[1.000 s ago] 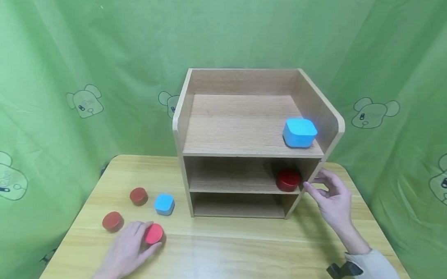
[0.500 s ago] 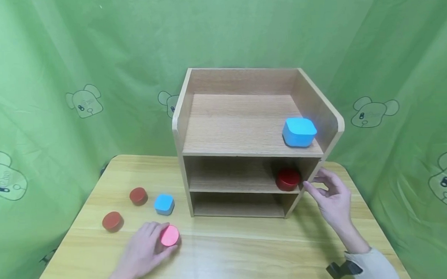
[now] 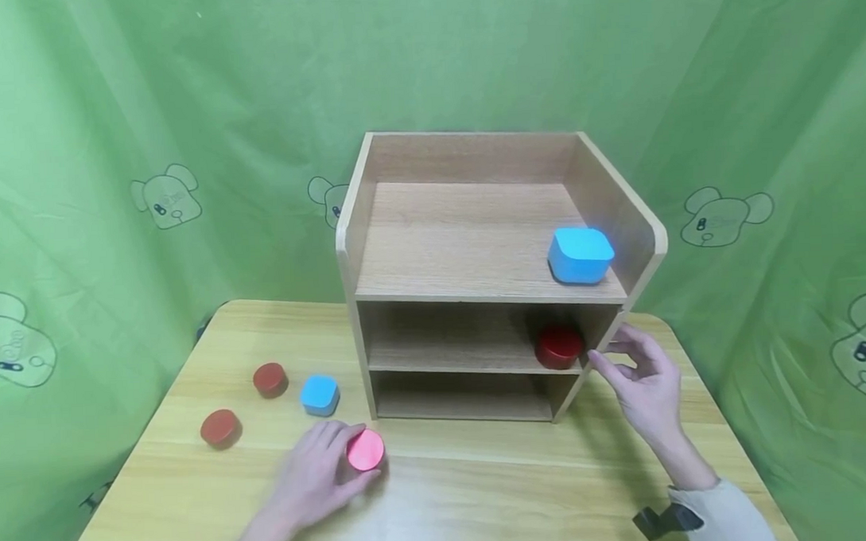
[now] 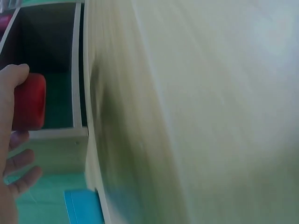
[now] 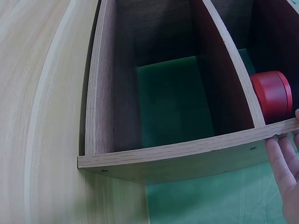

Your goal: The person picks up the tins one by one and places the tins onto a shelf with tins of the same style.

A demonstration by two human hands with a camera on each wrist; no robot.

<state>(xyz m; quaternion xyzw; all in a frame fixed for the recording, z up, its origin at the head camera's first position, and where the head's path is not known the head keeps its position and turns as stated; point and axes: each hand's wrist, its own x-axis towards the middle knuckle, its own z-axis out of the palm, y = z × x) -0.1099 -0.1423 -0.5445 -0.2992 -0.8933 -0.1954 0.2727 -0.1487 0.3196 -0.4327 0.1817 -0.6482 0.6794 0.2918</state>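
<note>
Lower centre, the left hand [image 3: 314,472] pinches a red box [image 3: 365,449], likely light and stiff, best held by its sides; lower right, the right hand [image 3: 649,392] grips the shelf [image 3: 467,233].

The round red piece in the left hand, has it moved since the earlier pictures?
Yes: in the head view, the red piece has moved right and is now nearer the shelf unit.

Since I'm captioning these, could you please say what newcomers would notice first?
Probably the bright blue box at the right on top of the wooden shelf. On the level below sits a red round box. In front, the fingers of the left hand grip a pinkish round box.
</note>
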